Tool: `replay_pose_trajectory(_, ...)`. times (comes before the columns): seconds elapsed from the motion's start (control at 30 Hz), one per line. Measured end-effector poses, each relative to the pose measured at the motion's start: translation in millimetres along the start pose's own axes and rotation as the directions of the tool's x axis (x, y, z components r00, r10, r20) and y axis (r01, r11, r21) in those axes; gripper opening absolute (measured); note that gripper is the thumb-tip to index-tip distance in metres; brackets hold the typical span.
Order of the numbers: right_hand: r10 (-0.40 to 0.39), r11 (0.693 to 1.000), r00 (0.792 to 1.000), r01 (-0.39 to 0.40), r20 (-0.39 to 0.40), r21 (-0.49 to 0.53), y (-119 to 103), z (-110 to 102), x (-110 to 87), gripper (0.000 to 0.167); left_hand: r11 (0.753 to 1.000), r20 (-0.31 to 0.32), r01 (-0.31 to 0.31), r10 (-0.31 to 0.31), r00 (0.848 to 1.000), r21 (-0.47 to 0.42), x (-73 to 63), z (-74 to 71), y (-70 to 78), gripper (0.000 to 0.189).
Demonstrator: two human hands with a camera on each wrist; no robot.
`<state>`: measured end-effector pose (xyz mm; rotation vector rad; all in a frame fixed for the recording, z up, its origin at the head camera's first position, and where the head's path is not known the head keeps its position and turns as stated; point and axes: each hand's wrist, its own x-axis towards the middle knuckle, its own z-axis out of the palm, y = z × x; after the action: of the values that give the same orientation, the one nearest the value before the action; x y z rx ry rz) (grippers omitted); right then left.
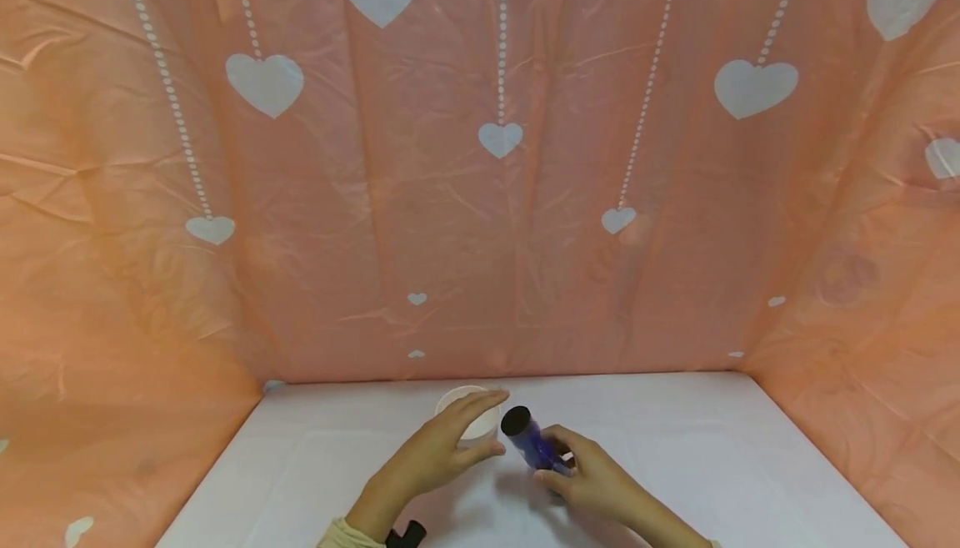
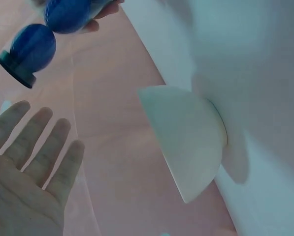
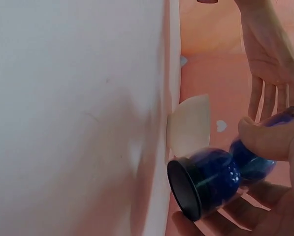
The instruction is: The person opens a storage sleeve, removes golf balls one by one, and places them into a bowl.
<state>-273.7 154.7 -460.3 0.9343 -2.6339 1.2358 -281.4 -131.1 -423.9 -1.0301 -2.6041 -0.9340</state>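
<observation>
While the left hand (image 1: pixel 435 452) spreads straight, empty fingers near a bowl (image 2: pixel 188 137), an hourglass (image 1: pixel 531 445) is gripped by the right hand (image 1: pixel 596 481).
Above the surface (image 1: pixel 712 439), right of the bowl, the hourglass's long axis slants, upper end pointing left.

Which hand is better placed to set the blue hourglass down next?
Probably the right hand: it grips the blue hourglass, while the left hand is empty, near the white bowl.

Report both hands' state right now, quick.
Left hand: open, holding nothing.
Right hand: closed around the blue hourglass.
</observation>
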Motion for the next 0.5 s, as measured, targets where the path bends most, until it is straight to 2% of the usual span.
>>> replay_pose_trajectory(0.13,-0.023,0.999,0.999,0.022,-0.033,-0.043,0.1,-2.5,-2.0,0.04,1.0,-0.008,-0.007,0.007,1.0,0.006,0.7,2.6,2.5,0.065)
replay_pose_trajectory(0.33,-0.047,0.997,0.997,0.043,-0.06,-0.069,2.0,-4.9,-4.8,0.041,0.999,-0.01,-0.05,0.05,0.999,0.01,2.1,6.2,3.4,0.057)
replay_pose_trajectory(0.5,-0.067,0.992,0.996,0.061,-0.054,-0.108,3.1,-6.3,-6.9,0.04,0.994,-0.026,-0.111,0.111,0.993,0.007,3.3,9.0,1.5,0.05)
